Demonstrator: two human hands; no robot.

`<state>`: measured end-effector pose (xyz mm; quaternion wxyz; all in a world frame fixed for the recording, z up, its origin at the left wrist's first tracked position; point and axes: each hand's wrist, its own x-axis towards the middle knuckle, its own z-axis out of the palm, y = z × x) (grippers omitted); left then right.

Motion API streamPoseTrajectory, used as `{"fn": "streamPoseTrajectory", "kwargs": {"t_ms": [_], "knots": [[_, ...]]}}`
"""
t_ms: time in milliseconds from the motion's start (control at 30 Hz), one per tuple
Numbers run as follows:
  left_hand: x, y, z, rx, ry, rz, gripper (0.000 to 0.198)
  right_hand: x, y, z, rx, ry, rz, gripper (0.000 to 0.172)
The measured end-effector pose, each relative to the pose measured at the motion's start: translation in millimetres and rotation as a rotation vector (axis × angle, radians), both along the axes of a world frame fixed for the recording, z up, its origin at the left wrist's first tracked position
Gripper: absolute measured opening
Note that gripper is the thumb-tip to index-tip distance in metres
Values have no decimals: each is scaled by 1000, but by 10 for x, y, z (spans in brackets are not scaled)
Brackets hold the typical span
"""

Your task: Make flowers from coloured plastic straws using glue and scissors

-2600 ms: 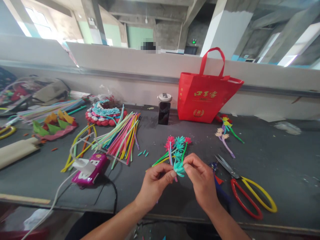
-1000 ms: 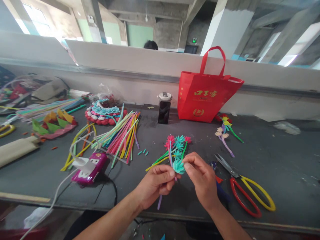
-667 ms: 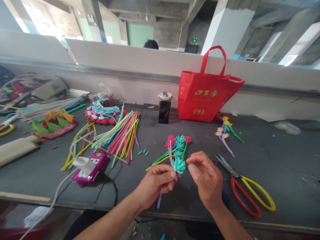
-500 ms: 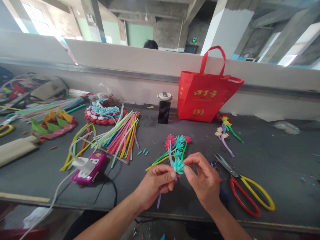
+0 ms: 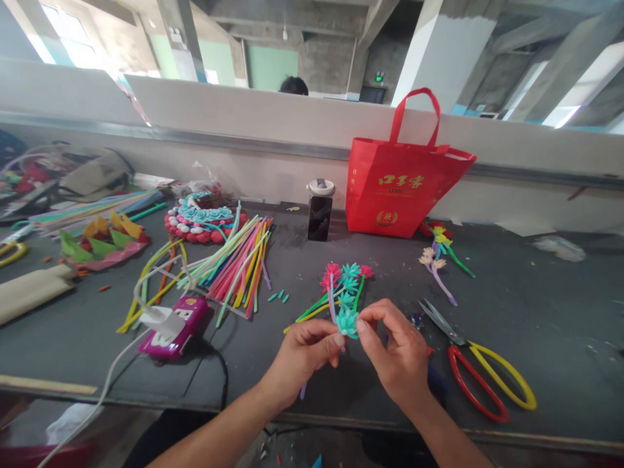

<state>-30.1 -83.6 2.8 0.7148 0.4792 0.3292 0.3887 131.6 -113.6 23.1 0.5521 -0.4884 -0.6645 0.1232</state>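
A dark bench (image 5: 560, 312) spread across the scene, with a red bag (image 5: 385, 188) standing at its far side. To the left fanned a bundle of fuzzy stems (image 5: 244, 266), mostly straight and unshaped; on the right lay a pair of scissors (image 5: 459, 340), blades parted.

At the near middle, the left hand (image 5: 305, 356) had its grip clamped, thumb against fingers, on the base of a teal flower (image 5: 347, 323). The right hand (image 5: 397, 344) had thumb and forefinger together at that flower's right-hand petals. A purple stem (image 5: 303, 390) showed below the left hand; whether it joined the flower was hidden.

Just beyond lay pink flowers (image 5: 331, 276) and smaller teal blossoms (image 5: 350, 284), seemingly finished, with pale blossoms (image 5: 431, 259) farther right. The held flower looked nearly complete, with perhaps only petal adjusting left; many stems remained unused.

It was bright and fuzzy, its pointed petals curving up and outward in dense layers. Smallest of all, a few teal snippets (image 5: 281, 294) lay beside the bundle.
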Motion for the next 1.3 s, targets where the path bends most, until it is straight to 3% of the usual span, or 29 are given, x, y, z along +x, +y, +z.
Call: {"fn": "streamPoseTrajectory", "kwargs": {"t_ms": [333, 833, 1300], "knots": [[24, -5, 5, 179, 90, 77, 24, 2, -10, 50, -69, 0, 5, 18], [15, 13, -19, 196, 134, 126, 23, 5, -10, 0, -134, 82, -24, 17], [23, 19, -95, 316, 237, 158, 24, -32, -15, 16, -250, 104, -26, 24]]}}
